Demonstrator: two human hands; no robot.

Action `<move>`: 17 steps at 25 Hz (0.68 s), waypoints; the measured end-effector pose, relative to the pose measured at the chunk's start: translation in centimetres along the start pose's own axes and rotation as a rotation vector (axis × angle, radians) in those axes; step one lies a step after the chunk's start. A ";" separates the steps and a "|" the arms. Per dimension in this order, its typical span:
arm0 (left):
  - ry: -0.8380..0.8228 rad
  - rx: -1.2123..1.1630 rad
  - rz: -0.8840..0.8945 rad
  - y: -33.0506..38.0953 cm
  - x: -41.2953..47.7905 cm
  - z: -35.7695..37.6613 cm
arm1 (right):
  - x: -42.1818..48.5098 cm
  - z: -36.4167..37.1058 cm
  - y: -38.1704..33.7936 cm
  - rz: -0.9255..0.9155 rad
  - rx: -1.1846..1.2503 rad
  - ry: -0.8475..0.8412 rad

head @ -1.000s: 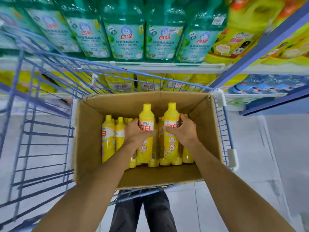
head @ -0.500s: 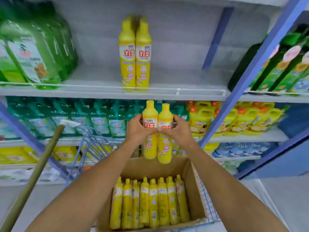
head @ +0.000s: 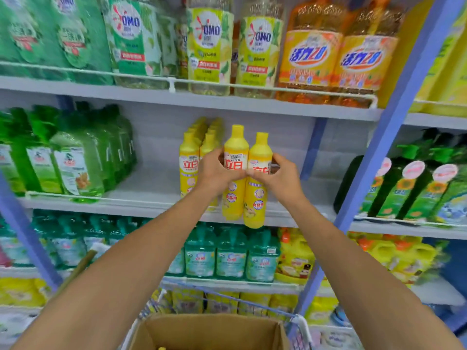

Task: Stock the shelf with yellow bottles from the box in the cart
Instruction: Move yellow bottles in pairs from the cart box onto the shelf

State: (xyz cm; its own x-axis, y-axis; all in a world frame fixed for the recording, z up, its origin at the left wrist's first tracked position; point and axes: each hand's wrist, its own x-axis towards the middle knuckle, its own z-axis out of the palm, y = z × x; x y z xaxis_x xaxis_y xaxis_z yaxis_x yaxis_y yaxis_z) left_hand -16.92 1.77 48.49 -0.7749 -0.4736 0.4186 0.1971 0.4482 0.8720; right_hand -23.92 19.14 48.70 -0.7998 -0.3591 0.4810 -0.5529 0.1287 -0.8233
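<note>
One wide-angle camera sits on the person's head and faces forward at the middle shelf (head: 151, 185), close by. The arms (head: 113, 286) reach up from the bottom corners; the box (head: 202, 332) rim lies at the lower edge.

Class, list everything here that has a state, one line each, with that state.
left hand: gripping a bottle
right hand: gripping a bottle
left yellow bottle: upright, capped, held off the shelf
right yellow bottle: upright, capped, held off the shelf
shelved yellow bottles: standing upright
box: open on top
</note>
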 end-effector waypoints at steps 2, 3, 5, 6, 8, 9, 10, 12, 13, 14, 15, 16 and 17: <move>0.027 0.019 0.007 1.0 1.6 1.3 | 2.2 -1.1 0.4 -0.032 -0.003 -0.004; 0.035 0.040 0.007 1.3 2.4 1.9 | 3.1 -1.5 0.8 -0.041 -0.003 -0.001; 0.047 0.082 -0.004 1.0 3.4 3.3 | 4.5 -2.0 2.0 -0.038 0.000 0.007; 0.051 0.094 -0.013 0.7 3.6 4.0 | 4.9 -2.1 2.7 -0.039 -0.002 0.009; 0.052 0.107 -0.052 -0.5 4.0 5.3 | 5.9 -2.0 4.2 -0.027 0.008 -0.012; 0.057 0.107 -0.075 -1.3 4.3 5.8 | 6.3 -1.9 4.9 -0.023 0.015 -0.020; 0.057 0.098 -0.089 -1.9 4.8 6.1 | 6.7 -1.8 5.3 -0.021 0.026 -0.019; 0.063 0.085 -0.099 -3.1 5.8 6.8 | 7.6 -1.6 6.2 -0.021 0.028 -0.004; 0.060 0.097 -0.096 -3.6 6.3 7.0 | 7.9 -1.4 6.6 -0.014 0.025 -0.003; 0.053 0.122 -0.095 -4.2 6.5 7.2 | 8.1 -1.1 7.1 -0.003 0.027 -0.002; 0.044 0.136 -0.092 -4.8 6.8 7.5 | 8.3 -0.8 7.8 0.011 0.034 0.007; 0.043 0.127 -0.088 -5.6 6.9 7.8 | 8.4 -0.5 8.5 0.023 0.047 0.023; 0.051 0.097 -0.092 -6.4 6.8 8.0 | 8.4 -0.1 9.2 0.036 0.061 0.045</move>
State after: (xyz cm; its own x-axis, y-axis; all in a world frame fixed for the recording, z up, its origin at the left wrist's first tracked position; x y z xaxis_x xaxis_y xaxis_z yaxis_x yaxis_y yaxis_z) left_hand -28.29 1.72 43.72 -0.7549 -0.5529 0.3526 0.0657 0.4712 0.8796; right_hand -35.76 17.37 45.19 -0.8294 -0.3129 0.4628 -0.5095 0.0838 -0.8564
